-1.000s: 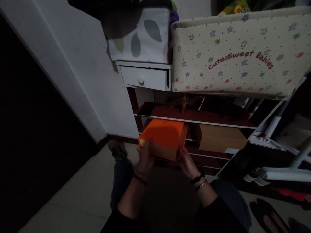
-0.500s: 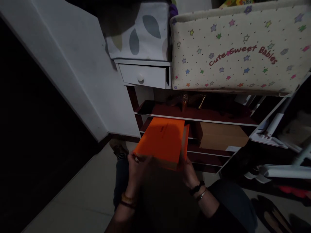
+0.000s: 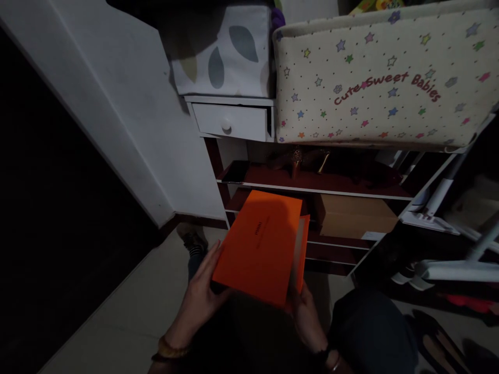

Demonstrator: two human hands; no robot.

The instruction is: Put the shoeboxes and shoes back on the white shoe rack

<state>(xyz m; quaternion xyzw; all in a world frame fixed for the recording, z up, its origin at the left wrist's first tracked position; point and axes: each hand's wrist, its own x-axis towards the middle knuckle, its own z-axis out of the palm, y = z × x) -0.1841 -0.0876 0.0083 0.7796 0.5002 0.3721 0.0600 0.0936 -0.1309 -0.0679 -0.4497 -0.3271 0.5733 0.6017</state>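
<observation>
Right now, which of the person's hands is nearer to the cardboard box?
Right. The right hand is in front and left of the cardboard box; the left hand is farther left, by the left side of the orange box.

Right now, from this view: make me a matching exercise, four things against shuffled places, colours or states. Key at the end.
Things:
1. orange box
2. drawer
3. cardboard box
4. fabric bin

Places, colours, states:
A. brown
B. printed "Cute Sweet Babies"
C. between the left hand and right hand
D. white, with a round knob

Pairs: 1-C, 2-D, 3-A, 4-B
</observation>
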